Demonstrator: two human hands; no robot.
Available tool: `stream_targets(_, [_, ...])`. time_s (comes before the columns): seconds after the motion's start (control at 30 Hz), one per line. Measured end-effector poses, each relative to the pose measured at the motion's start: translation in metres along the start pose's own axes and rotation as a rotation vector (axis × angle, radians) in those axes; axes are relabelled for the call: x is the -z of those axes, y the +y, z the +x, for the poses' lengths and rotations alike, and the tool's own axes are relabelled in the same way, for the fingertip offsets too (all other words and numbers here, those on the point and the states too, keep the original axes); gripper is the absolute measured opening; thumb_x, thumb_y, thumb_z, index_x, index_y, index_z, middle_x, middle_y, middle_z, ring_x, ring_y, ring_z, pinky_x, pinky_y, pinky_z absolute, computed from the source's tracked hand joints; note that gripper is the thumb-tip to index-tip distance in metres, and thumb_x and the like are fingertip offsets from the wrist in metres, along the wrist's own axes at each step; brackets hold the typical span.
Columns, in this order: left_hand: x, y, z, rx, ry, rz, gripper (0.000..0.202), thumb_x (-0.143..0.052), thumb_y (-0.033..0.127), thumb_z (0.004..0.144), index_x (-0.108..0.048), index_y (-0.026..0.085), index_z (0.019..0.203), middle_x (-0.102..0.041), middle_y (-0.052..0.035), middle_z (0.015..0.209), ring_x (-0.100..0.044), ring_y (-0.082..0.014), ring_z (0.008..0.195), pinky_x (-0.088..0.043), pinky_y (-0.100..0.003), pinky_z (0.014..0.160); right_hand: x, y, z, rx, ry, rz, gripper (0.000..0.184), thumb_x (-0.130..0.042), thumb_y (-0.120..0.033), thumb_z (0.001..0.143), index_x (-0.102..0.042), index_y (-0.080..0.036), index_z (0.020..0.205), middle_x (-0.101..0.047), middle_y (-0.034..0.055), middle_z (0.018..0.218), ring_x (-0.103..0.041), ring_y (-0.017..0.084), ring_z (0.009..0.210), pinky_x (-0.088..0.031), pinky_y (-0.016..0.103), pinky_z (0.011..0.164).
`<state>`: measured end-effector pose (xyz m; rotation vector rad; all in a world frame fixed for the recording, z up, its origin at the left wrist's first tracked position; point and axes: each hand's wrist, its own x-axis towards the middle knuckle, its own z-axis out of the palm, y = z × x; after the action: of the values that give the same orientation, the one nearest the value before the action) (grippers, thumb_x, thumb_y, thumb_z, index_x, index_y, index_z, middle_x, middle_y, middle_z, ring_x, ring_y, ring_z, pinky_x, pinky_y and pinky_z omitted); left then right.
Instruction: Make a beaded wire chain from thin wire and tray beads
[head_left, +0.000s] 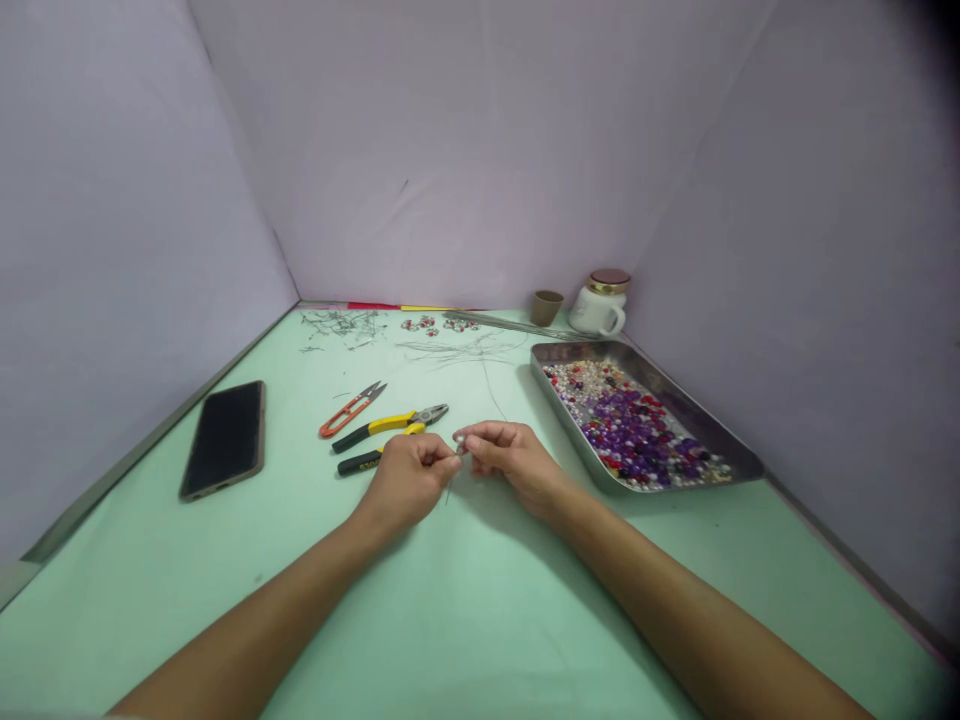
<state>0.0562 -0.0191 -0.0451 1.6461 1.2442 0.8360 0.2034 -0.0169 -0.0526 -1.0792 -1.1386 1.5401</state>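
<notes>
My left hand (413, 475) and my right hand (517, 459) meet at the middle of the table, fingertips nearly touching. Between them is a small pale bead (460, 440), pinched by the thumb and forefinger of my right hand. A thin wire (448, 493) runs down from my left fingertips, which are closed on it. Just behind my left hand lie yellow-and-black pliers (390, 423), partly covered by that hand at the handle of the nearer grip. How the wire passes through the bead is too small to make out.
A metal tray (592, 460) of mixed beads (630, 425) stands at right. Orange thread snips (352, 409) and a phone (225, 440) lie left. Farther back are wire scraps (341, 326), red-beaded pieces (427, 324), long wires (517, 327), a brown cup (547, 308) and a lidded white mug (598, 308).
</notes>
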Motion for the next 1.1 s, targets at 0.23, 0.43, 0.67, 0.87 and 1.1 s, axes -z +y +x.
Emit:
stream_targets(0.23, [0.000, -0.001, 0.000, 0.004, 0.006, -0.023, 0.020, -0.052, 0.026, 0.066, -0.049, 0.014, 0.051, -0.039, 0.0059, 0.044, -0.031, -0.0055, 0.042, -0.025, -0.019, 0.041, 0.002, 0.001, -0.001, -0.032, -0.002, -0.021, 0.027, -0.072, -0.034, 0.054, -0.065, -0.014, 0.070, -0.057, -0.0024, 0.055, -0.046, 0.007, 0.046, -0.038, 0.024, 0.051])
stream_targets(0.43, [0.001, 0.001, 0.000, 0.035, -0.022, -0.015, 0.020, -0.052, 0.026, 0.068, -0.051, 0.014, 0.053, -0.039, 0.0062, 0.042, -0.032, -0.0057, 0.040, -0.025, -0.019, 0.040, 0.003, 0.003, 0.000, 0.010, -0.039, -0.104, 0.022, -0.067, -0.033, 0.059, -0.060, -0.014, 0.065, -0.053, -0.0038, 0.049, -0.044, 0.007, 0.045, -0.037, 0.023, 0.050])
stream_targets(0.67, [0.003, 0.005, -0.001, 0.106, -0.134, -0.034, 0.015, -0.046, 0.022, 0.069, -0.055, 0.014, 0.060, -0.040, 0.0065, 0.036, -0.035, -0.0058, 0.033, -0.029, -0.018, 0.037, 0.002, 0.003, 0.000, 0.061, -0.045, -0.167, 0.019, -0.062, -0.033, 0.063, -0.056, -0.015, 0.059, -0.050, -0.0045, 0.047, -0.042, 0.007, 0.044, -0.034, 0.022, 0.049])
stream_targets(0.87, [0.004, 0.000, 0.002, 0.107, -0.071, -0.081, 0.013, -0.049, 0.023, 0.069, -0.056, 0.014, 0.062, -0.044, 0.0059, 0.037, -0.036, -0.0058, 0.032, -0.029, -0.018, 0.034, 0.002, 0.003, -0.001, -0.001, -0.063, -0.132, 0.021, -0.065, -0.032, 0.060, -0.059, -0.014, 0.070, -0.055, -0.0030, 0.053, -0.046, 0.007, 0.046, -0.039, 0.023, 0.050])
stream_targets(1.1, [0.003, -0.004, 0.002, 0.115, -0.086, -0.103, 0.013, -0.049, 0.023, 0.069, -0.055, 0.014, 0.061, -0.046, 0.0054, 0.038, -0.038, -0.0058, 0.031, -0.030, -0.017, 0.033, 0.000, 0.004, 0.000, 0.008, -0.022, -0.253, 0.011, -0.063, -0.022, 0.059, -0.059, -0.015, 0.066, -0.052, -0.0047, 0.045, -0.045, 0.008, 0.042, -0.036, 0.022, 0.045])
